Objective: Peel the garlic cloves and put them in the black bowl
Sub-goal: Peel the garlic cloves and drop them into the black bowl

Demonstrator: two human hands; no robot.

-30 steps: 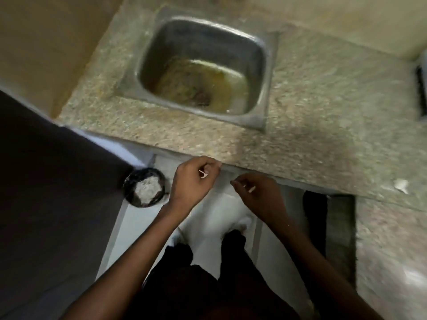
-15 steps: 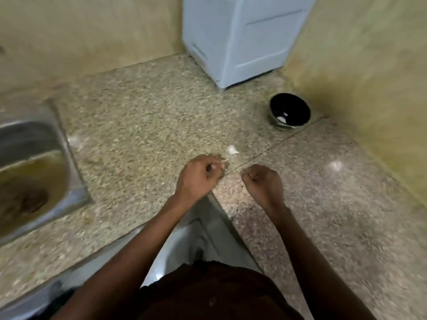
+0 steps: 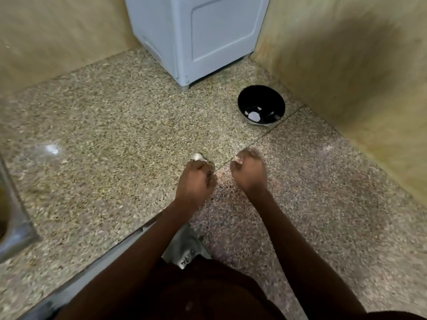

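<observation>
The black bowl stands on the speckled stone counter near the corner of the walls, with a few white garlic pieces in its bottom. A white piece of garlic lies on the counter at the fingertips of my left hand, whose fingers curl around its near end. My right hand hovers just to the right, fingers curled, pinching a small pale garlic clove. The bowl lies beyond and slightly right of both hands.
A pale blue cabinet-like appliance stands on the counter at the back. Yellowish walls close the corner behind and to the right. The steel sink edge shows at far left. The counter's front edge runs just below my hands.
The view swung from the sink and floor to the counter corner. Both hands moved forward over the counter, and my left hand reached the garlic lying there.
</observation>
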